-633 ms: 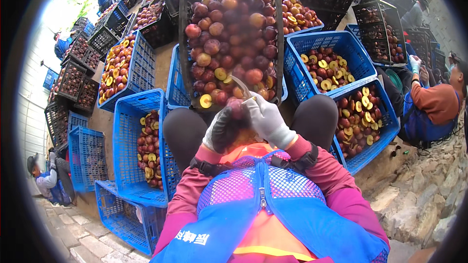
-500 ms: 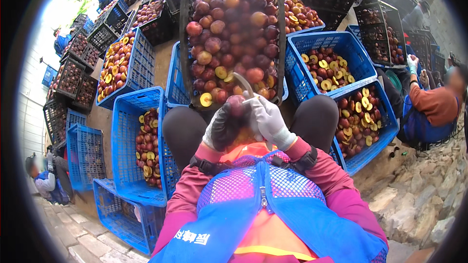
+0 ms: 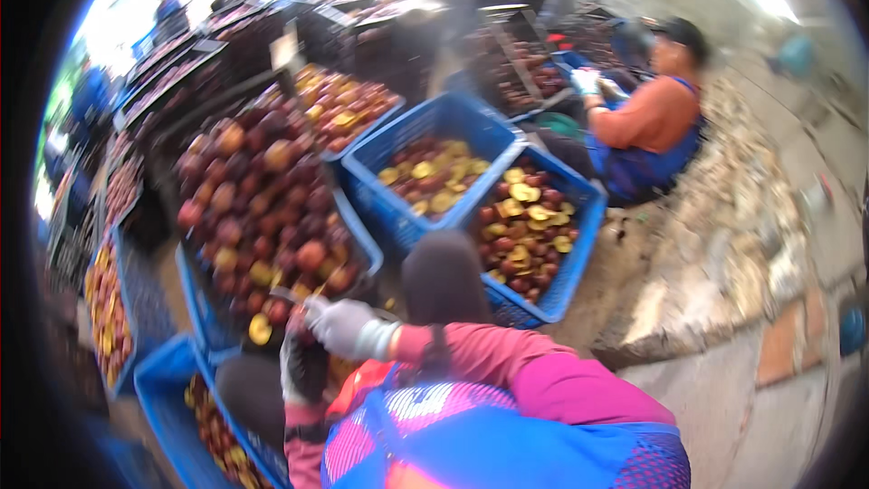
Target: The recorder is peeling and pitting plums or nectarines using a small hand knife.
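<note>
- Head view, left hand: gloved, dark with grey at the edge; fingers curled together around a red plum; exact finger placing lost to blur.
- Right hand: grey glove, paler cuff; fingers closed on a knife, its pale blade pointing up and to the left, near the plum. Whether blade and plum touch cannot be told.
- Position of the plum: between the two hands, at the near edge of a black crate heaped with whole plums.
- Cut plum: yellow flesh upward, just beside the left hand.
- Blue crates, cut fruit inside: one beyond the right knee; one to its right, nearer; one at lower left.
- Ground: rough stone at right, pale paving nearer.
- Room: a co-worker in an orange top and dark cap, seated, gloved hands raised in front; a green bowl near; stacked crates behind, blurred.
</note>
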A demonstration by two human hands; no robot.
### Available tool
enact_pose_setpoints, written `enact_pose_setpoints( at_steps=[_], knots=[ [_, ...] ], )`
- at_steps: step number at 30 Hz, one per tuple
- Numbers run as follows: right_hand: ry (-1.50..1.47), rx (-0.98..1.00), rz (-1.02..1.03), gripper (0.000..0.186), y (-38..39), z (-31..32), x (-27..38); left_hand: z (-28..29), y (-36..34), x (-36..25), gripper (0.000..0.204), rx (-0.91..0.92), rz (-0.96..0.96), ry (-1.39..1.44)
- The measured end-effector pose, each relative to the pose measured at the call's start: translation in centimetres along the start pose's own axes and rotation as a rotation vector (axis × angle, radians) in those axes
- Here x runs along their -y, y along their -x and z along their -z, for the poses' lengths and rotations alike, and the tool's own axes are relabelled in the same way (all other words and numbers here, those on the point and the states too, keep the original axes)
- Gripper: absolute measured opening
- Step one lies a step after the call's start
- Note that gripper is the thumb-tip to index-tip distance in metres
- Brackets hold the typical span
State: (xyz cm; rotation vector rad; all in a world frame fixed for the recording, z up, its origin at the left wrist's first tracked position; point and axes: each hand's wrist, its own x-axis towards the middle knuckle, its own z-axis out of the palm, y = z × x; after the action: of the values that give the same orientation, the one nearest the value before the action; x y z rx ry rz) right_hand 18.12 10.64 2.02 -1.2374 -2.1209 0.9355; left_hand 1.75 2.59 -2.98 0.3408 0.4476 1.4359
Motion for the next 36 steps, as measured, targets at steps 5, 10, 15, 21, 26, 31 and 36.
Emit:
enact_pose_setpoints(
  at_steps=[5,10,15,21,26,31,36],
  knots=[
    [0.025,-0.007,-0.070,0.039,0.4,-0.3,-0.9,-0.5,-1.3,1.1,0.044,0.087,0.103,0.073],
    [0.180,0.054,-0.028,0.043,1.5,3.4,2.4,-2.7,-1.0,0.4,0.040,0.081,0.151,0.076],
    [0.364,0.086,0.143,0.042,2.6,2.8,0.3,-2.5,-0.2,-2.4,0.058,-0.040,-0.277,-1.005],
    [0.154,-0.106,0.259,0.028,1.9,2.8,-0.6,-1.1,1.1,-7.3,0.050,-0.116,-0.341,-0.619],
    [-0.220,-0.172,0.247,0.028,3.7,1.3,4.7,-1.8,1.9,-7.1,0.051,0.043,-0.101,0.192],
    [-0.120,-0.114,0.345,0.027,4.1,-0.8,5.0,-0.6,3.5,-7.2,0.053,0.060,-0.084,0.221],
    [-0.025,-0.122,0.418,0.025,4.2,-1.0,4.7,-0.6,3.1,-6.5,0.054,0.071,-0.101,0.244]
  ],
)
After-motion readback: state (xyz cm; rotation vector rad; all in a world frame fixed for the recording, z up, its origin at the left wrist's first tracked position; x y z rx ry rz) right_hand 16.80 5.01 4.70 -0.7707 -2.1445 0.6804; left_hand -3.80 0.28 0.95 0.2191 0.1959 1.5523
